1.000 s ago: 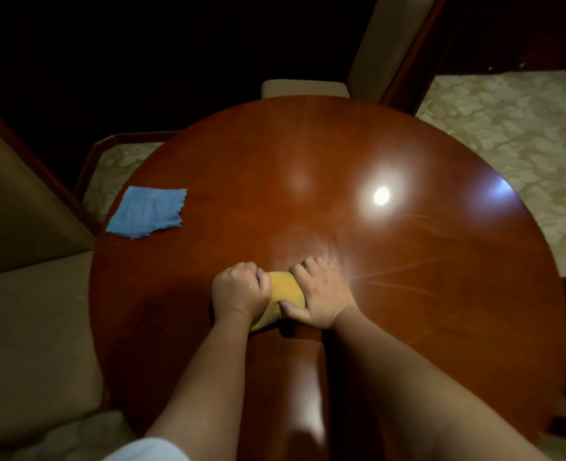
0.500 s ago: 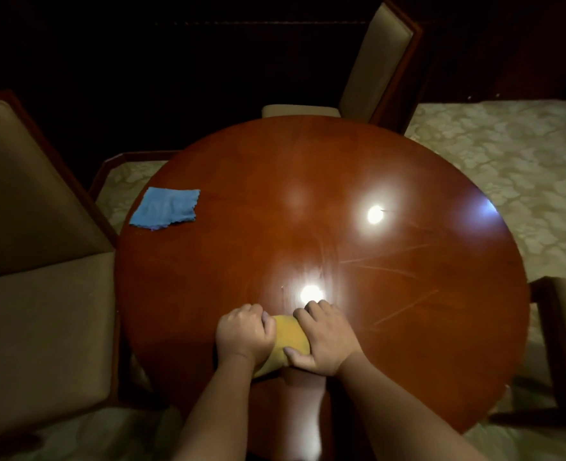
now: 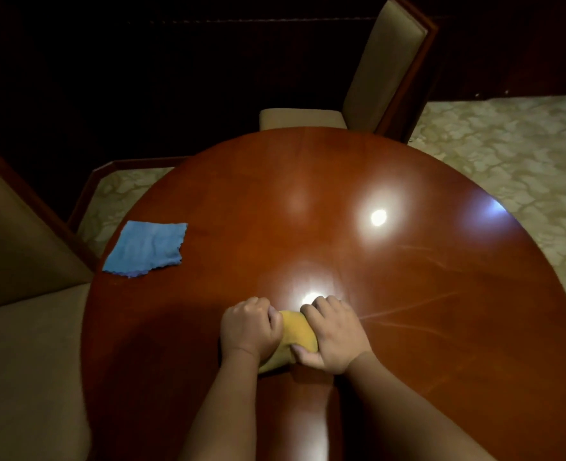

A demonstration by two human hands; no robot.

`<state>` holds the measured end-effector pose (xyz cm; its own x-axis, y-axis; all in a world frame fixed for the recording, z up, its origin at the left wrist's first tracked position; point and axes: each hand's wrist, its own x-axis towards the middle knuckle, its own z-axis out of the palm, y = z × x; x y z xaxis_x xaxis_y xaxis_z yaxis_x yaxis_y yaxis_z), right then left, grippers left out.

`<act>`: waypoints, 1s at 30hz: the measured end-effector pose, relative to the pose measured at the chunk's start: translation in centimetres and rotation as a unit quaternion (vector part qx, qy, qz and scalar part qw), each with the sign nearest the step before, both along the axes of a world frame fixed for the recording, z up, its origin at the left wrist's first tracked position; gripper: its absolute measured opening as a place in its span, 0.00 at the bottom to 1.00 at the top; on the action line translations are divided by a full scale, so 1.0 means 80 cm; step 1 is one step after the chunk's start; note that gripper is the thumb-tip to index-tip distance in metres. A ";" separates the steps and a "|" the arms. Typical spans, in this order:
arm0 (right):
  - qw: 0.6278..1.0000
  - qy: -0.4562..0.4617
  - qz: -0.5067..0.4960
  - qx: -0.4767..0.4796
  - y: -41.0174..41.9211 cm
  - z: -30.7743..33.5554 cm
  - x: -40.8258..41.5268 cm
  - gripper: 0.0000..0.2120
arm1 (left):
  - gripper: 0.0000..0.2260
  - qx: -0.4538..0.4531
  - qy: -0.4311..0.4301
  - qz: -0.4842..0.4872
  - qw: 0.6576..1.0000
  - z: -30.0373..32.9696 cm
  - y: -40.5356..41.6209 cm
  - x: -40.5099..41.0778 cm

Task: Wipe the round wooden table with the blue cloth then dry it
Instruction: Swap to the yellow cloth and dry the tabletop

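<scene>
At the far left stands a padded chair (image 3: 25, 344) with a tan seat and dark wood frame, drawn up beside the bench (image 3: 408, 327). The blue cloth (image 3: 146, 247) lies flat on the bench near its left edge, well apart from both hands; it is a thin, soft square with scalloped edges, untouched.

Near the front middle of the bench, the left hand (image 3: 248, 331) is curled into a fist around one end of a yellow cloth (image 3: 296, 334). The right hand (image 3: 333, 334) grips the other end, fingers and thumb wrapped round it. The yellow cloth is bunched into a thick wad between them and pressed onto the wood.

With the blue cloth set aside, the step in hand looks like the drying. The next move probably calls for firm, even strokes with the wad across the rest of the top, reaching toward the right and far edges.

The bench is round, reddish-brown and highly polished; it throws back bright lamp glare, and fine streaks show on its right half. Behind it stands a second chair (image 3: 384, 71), and to the right lies pale patterned carpet (image 3: 514, 154).
</scene>
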<state>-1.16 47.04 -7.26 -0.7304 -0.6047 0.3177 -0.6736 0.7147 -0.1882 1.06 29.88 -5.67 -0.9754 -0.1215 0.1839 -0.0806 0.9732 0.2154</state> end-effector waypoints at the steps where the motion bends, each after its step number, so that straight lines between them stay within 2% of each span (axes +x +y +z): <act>1: 1.000 0.006 -0.003 -0.001 -0.003 -0.001 -0.015 0.25 | 0.14 0.002 -0.007 -0.003 1.000 -0.001 -0.003 -0.017; 9: 1.000 0.010 -0.020 0.008 -0.041 -0.006 -0.140 0.25 | 0.24 0.001 -0.059 -0.019 0.998 0.007 -0.042 -0.146; 13: 1.000 0.004 0.014 0.014 -0.060 -0.001 -0.192 0.27 | 0.14 -0.009 -0.085 0.012 0.996 0.009 -0.060 -0.184; 16: 1.000 0.021 0.004 0.014 -0.068 0.001 -0.206 0.26 | 0.11 -0.024 -0.089 0.003 0.996 0.013 -0.067 -0.205; 21: 0.999 0.024 -0.035 0.021 -0.073 0.002 -0.201 0.26 | 0.12 -0.033 -0.086 -0.017 0.996 0.011 -0.071 -0.215; 26: 0.996 0.001 -0.077 0.047 -0.079 0.009 -0.150 0.27 | 0.20 -0.013 -0.070 -0.039 0.997 0.012 -0.076 -0.169; 30: 0.990 -0.010 -0.125 0.056 -0.096 0.016 -0.066 0.26 | 0.16 -0.024 -0.094 -0.087 0.992 0.015 -0.090 -0.109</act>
